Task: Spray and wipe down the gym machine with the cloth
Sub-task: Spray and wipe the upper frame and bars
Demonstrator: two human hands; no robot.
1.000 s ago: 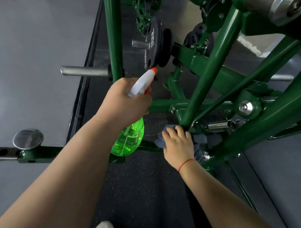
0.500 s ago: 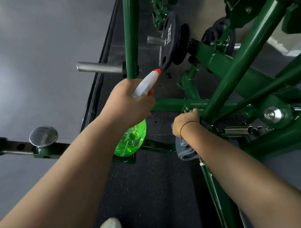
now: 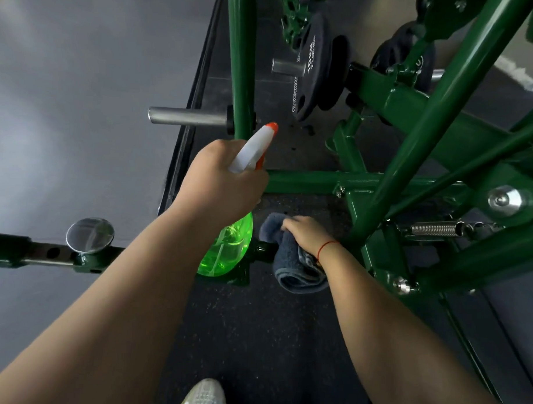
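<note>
My left hand grips the neck of a green spray bottle with a white head and orange nozzle, pointing up toward the green machine frame. My right hand, with a red string at the wrist, holds a folded dark grey cloth down on a low green bar near the floor, just right of the bottle. The cloth covers that part of the bar.
Black weight plates hang on a peg at the back. A bare steel peg sticks out left of the upright. A round steel knob sits at left. A spring and bolts lie at right. My shoe is on the dark rubber floor.
My right hand slid with the cloth from the base of the slanted tube, down and left onto the low bar by the bottle. The left hand and the bottle kept their pose.
</note>
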